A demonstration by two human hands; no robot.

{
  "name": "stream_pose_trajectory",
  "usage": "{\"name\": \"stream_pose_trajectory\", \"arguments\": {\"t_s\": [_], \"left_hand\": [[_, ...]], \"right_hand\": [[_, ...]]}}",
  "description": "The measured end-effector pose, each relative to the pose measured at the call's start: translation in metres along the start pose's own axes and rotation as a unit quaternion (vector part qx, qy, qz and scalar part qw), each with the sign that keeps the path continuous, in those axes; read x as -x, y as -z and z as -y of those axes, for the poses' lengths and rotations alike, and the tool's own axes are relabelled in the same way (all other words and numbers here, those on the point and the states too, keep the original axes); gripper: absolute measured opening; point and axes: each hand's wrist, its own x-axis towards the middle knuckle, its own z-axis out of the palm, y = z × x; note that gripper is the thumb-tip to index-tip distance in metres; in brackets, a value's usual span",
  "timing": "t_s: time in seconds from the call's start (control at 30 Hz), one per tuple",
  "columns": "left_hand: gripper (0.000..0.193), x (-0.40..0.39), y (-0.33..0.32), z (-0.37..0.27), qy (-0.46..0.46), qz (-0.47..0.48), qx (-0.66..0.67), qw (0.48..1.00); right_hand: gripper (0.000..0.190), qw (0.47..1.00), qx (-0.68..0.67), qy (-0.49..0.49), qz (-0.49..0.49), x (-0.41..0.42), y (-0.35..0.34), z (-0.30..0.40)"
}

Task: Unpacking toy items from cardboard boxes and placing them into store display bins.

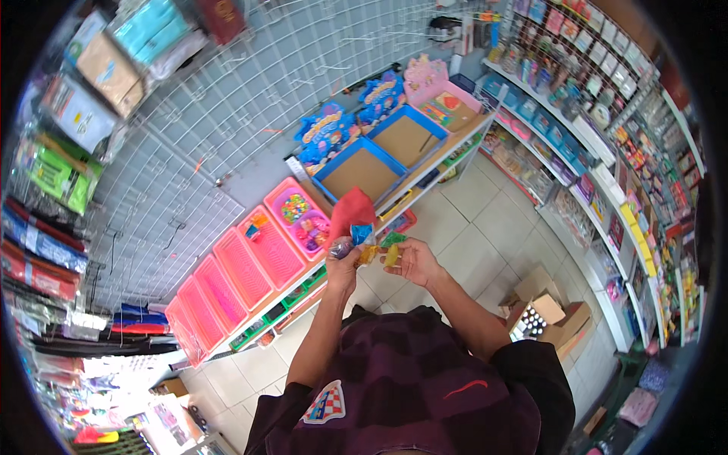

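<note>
My left hand grips a bunch of small items: a red pouch or cloth, a shiny blue packet, a greyish-purple packet and an orange-yellow packet. Close beside it, my right hand holds a green packet and a yellow packet at its fingertips. Both hands are above the front edge of a shelf. Pink plastic baskets line that shelf, one with small orange and blue packets at its far end.
Another pink basket holds round tubs of colourful small pieces. Blue display boxes and a pink display box stand farther right. Behind is a wire grid wall. An open cardboard box with bottles sits on the floor; stocked shelves run along the right.
</note>
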Motion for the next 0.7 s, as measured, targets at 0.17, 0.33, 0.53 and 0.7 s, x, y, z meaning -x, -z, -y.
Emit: {"name": "stream_pose_trajectory", "arguments": {"t_s": [0.17,0.33,0.53,0.7], "left_hand": [[0.029,0.008,0.039,-0.027,-0.012,0.007,0.003,1.000],[0.030,0.022,0.066,-0.056,-0.009,-0.027,-0.013,1.000],[0.029,0.022,0.122,-0.070,-0.065,-0.068,0.016,0.995],[0.027,0.026,0.143,-0.066,-0.120,-0.178,0.049,0.975]], "right_hand": [[0.023,0.998,0.033,0.020,-0.041,-0.030,-0.054,-0.028],[0.033,0.964,0.209,0.158,-0.041,-0.082,-0.078,-0.061],[0.032,0.945,0.278,0.170,0.012,-0.128,-0.115,-0.096],[0.030,0.800,0.573,0.179,0.017,-0.189,-0.132,-0.102]]}}
